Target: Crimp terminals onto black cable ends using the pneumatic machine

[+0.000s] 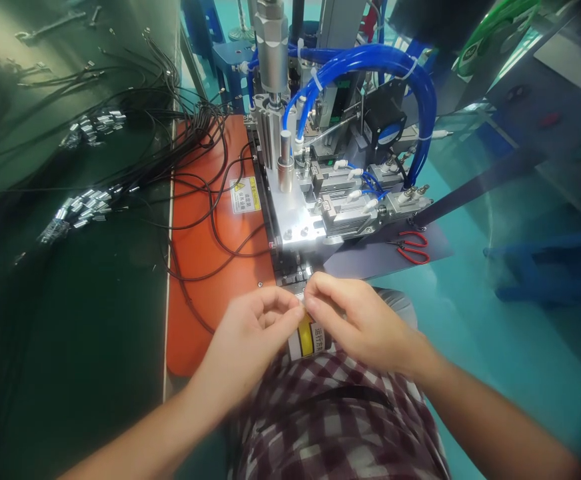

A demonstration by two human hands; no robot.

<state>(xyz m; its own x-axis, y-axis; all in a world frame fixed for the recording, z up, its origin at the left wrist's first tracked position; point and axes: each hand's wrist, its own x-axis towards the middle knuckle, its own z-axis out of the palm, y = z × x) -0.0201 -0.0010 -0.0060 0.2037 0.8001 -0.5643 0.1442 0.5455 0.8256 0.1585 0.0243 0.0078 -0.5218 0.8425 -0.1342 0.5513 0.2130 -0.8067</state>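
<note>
My left hand [255, 333] and my right hand [358, 320] meet fingertip to fingertip in front of the machine's near end. Each has its thumb and index finger pinched together. Whatever lies between the fingertips is too small to make out. Just below them is a label with a yellow stripe [305, 338], partly covered by the hands. Beyond my fingers stands the metal machine [295, 213], with thick blue hoses [370, 59] arching over it. Black cables [212, 213] run across the orange plate [220, 253] to the left of the machine.
Bundles of cables with shiny metal ends [88, 205] lie on the dark green table [95, 320] at left. Red-handled pliers [413, 248] rest on a grey surface [370, 260] at right. Blue stools stand behind and at far right.
</note>
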